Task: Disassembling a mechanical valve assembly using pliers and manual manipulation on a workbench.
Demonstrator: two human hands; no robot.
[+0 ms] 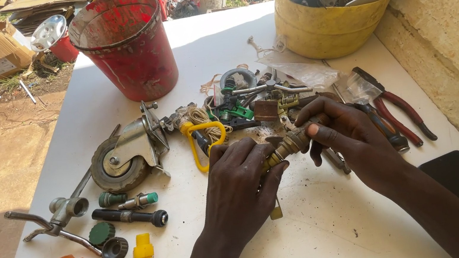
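Brass hose fitting (287,146) at frame centre, held just above white table (326,223). Left hand (244,190) curled round its lower end, right hand (343,131) pinching upper end w/ thumb + fingers. Looks rigid, dense, prob. gritty not slick; best grip on knurled barrel. Caster wheel (122,156) left of it, red bucket (124,42) upper left.
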